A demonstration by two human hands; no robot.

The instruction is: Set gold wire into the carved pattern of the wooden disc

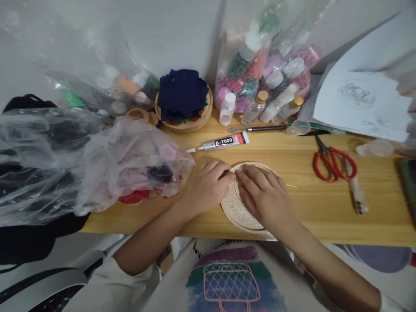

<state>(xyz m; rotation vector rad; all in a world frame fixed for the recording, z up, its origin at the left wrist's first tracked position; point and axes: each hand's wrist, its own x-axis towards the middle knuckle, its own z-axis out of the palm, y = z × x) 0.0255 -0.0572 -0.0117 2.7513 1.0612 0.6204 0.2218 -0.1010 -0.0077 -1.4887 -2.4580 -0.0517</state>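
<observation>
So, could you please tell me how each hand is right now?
Left hand: curled at the edge of the round, beige patterned disc; grip unclear.
Right hand: over the disc; grip unclear.

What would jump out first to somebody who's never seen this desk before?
Probably the left hand and right hand, fingertips close together over a pale, patterned round disc near the front edge, center. Next, the red-handled scissors lying off to the right. Behind the hands, the B-7000 tube and, farther back, a dark blue stack also stand out.
</observation>
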